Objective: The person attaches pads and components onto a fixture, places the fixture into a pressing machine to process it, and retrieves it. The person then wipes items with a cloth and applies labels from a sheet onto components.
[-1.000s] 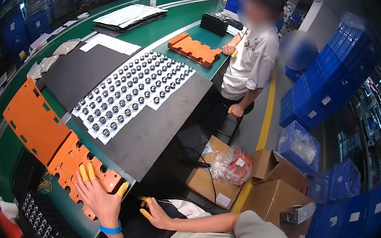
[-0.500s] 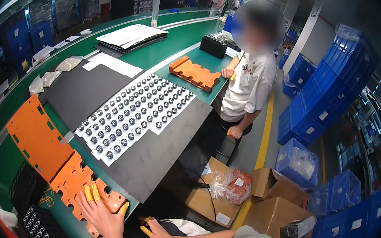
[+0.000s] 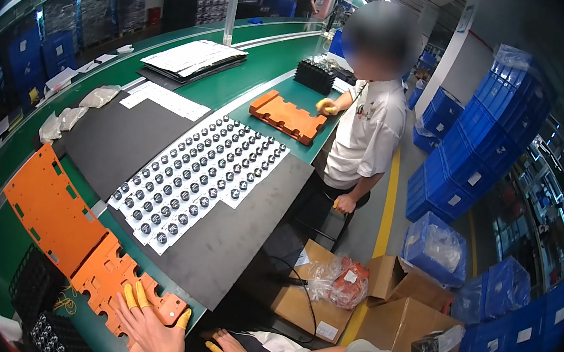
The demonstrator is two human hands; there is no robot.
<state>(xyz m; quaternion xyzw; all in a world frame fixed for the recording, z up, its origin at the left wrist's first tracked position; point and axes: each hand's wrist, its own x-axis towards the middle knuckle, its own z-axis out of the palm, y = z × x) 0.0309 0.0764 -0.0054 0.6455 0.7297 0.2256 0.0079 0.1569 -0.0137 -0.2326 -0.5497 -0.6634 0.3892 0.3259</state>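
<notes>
My left hand (image 3: 151,331), in yellow finger cots, lies with spread fingers on a notched orange plastic fixture (image 3: 119,276) at the table's near edge. A flat orange slotted panel (image 3: 55,209) adjoins that fixture's far side. My right hand (image 3: 233,351) rests on my lap, palm down, with fingers loosely extended and a yellow cot showing; no object shows in it. Past the fixture, a white sheet (image 3: 161,244) carries rows of round black caps (image 3: 187,173) with pale markings. It lies on a dark grey mat (image 3: 248,231).
Black trays (image 3: 40,280) stand left of the fixture. A co-worker (image 3: 371,123) stands at the table by another orange fixture (image 3: 287,117). Stacked white sheets (image 3: 194,58) lie farther back. Cardboard boxes (image 3: 410,330) and blue crates (image 3: 466,148) occupy the floor on the right.
The view has shifted slightly. The co-worker's hand by the far orange fixture has moved a little to the left. My left hand remains on the near fixture, my right on my lap.
</notes>
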